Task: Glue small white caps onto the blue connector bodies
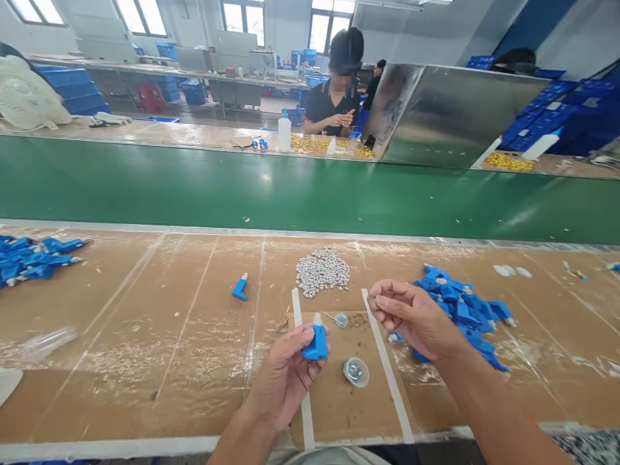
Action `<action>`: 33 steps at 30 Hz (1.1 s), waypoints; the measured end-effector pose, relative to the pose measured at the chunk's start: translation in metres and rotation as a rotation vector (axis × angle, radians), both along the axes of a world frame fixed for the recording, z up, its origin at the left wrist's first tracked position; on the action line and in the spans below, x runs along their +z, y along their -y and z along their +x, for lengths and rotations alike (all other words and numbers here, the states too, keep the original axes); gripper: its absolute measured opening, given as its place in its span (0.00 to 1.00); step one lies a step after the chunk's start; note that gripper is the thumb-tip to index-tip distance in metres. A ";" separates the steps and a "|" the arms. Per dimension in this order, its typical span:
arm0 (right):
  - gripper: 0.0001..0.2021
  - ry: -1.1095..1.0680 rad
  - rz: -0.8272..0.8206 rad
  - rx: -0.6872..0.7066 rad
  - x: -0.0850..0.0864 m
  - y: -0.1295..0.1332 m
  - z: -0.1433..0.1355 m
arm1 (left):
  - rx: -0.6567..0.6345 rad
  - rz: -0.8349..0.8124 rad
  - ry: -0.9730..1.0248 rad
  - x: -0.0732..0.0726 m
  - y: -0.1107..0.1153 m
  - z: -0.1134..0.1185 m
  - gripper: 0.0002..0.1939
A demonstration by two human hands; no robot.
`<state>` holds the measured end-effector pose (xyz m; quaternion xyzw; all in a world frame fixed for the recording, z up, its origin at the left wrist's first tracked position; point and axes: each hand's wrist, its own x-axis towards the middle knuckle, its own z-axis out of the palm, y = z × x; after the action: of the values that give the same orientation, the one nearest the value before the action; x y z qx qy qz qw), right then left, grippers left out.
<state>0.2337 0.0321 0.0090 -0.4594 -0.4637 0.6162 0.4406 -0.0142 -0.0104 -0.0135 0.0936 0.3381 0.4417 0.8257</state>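
My left hand (285,374) grips a blue plastic part (316,343) with a whitish tip pointing up. To its right, my right hand (407,313) is raised with thumb and fingers pinched together; whatever they hold is too small to name. Beyond the hands lies a pile of small grey pieces (322,272). A round clear cup (356,372) and a smaller dish (341,320) with a thin stick against it sit between two white tape strips. One blue part (239,287) lies alone at the left, and a heap of blue parts (465,310) is partly behind my right hand.
Another blue heap (33,258) lies at the far left, near a clear plastic tube (48,342). A green belt (271,187) runs across behind the table. Beyond it a person (339,97) works beside a white bottle (284,131) and a metal panel (450,116).
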 end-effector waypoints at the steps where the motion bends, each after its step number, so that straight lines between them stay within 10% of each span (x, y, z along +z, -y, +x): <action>1: 0.13 -0.129 -0.060 -0.025 0.003 0.009 -0.002 | -0.008 0.003 -0.003 0.004 -0.002 0.002 0.08; 6: 0.12 -0.468 -0.172 -0.145 0.008 0.034 -0.009 | -0.079 0.014 -0.008 0.014 -0.006 0.017 0.08; 17: 0.13 -0.498 -0.212 -0.249 0.006 0.051 -0.006 | -0.155 0.032 -0.040 0.018 0.001 0.036 0.10; 33: 0.08 0.021 0.052 -0.232 0.014 0.079 -0.026 | -0.249 0.404 -0.237 0.022 0.006 0.050 0.14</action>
<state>0.2072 -0.0467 0.0235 -0.5048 -0.4281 0.5439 0.5159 0.0359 -0.0166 0.0089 0.3485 0.3235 0.3812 0.7928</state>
